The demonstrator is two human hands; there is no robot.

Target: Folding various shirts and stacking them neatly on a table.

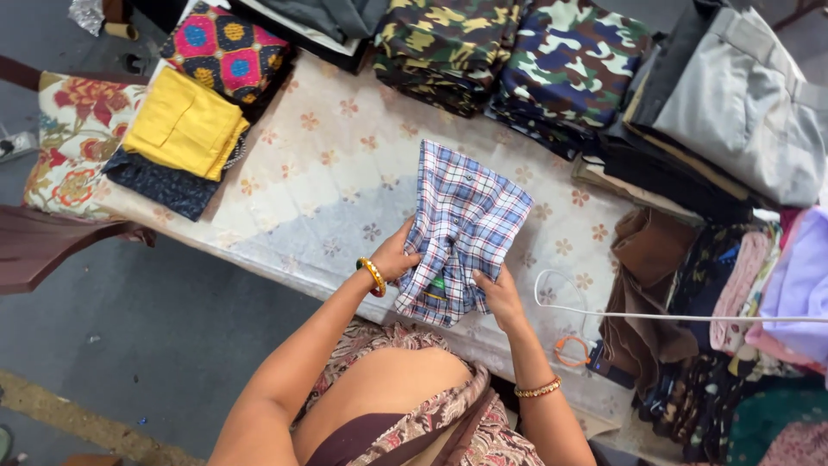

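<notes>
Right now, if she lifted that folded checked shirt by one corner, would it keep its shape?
Probably not. The checked shirt looks like thin woven cloth; its lower edge already droops between her left hand and right hand. It seems light, and would likely unfold.

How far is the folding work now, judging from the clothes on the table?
Done: folded camouflage stacks, a folded yellow cloth and a folded grey garment sit on the flower-printed table cover. In hand: the left hand and right hand hold a blue-and-white checked shirt, already folded small. Left: loose brown cloth and mixed crumpled garments lie at the right end.
</notes>
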